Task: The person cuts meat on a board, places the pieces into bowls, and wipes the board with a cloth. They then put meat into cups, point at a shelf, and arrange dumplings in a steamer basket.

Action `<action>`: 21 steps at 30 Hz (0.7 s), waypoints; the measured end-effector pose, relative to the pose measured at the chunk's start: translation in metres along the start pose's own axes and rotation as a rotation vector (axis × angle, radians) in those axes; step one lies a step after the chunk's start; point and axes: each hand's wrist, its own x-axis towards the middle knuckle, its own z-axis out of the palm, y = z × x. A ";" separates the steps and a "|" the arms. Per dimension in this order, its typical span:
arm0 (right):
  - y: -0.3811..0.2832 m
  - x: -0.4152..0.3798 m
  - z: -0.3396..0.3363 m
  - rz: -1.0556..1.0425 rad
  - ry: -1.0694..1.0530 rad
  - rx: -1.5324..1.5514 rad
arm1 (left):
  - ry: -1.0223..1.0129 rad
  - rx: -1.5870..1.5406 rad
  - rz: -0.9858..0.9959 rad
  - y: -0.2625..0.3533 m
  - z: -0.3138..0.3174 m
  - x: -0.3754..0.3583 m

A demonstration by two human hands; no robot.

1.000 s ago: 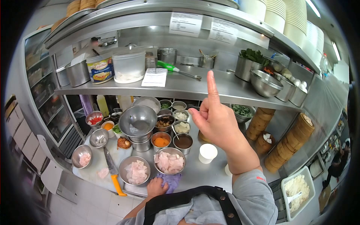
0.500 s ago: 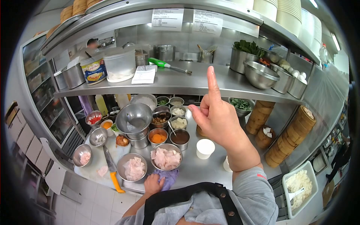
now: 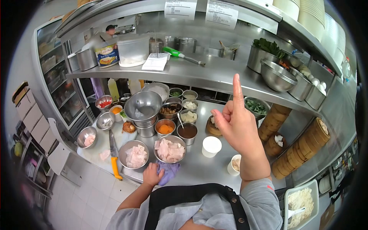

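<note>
My right hand (image 3: pixel 239 124) is raised in front of the shelf, index finger pointing up, thumb apart, holding nothing. My left hand (image 3: pixel 152 175) rests at the counter's front edge, touching a purple cloth (image 3: pixel 168 173); its fingers are curled on or beside the cloth. Just behind are two metal bowls of pale raw meat, one at the left (image 3: pixel 134 154) and one at the right (image 3: pixel 169 150). A white cup (image 3: pixel 211 147) stands between my hands, and a second cup (image 3: pixel 234 165) holding pale pieces is by my right forearm.
An orange-handled knife (image 3: pixel 114 163) lies on a white board (image 3: pixel 94 152). Metal containers of ingredients crowd the middle, including brown sauce (image 3: pixel 187 132). Bamboo steamers (image 3: pixel 301 149) stack at the right. A steel shelf (image 3: pixel 184 71) crosses above. Another person (image 3: pixel 110 30) is in the background.
The camera view has shifted, so the counter sits differently in frame. My right hand stays raised and appears further right; the second cup shows more. My left hand remains by the cloth.
</note>
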 end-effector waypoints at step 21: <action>0.082 -0.057 -0.029 0.181 -0.119 -0.013 | -0.147 -0.397 0.152 0.145 0.001 0.051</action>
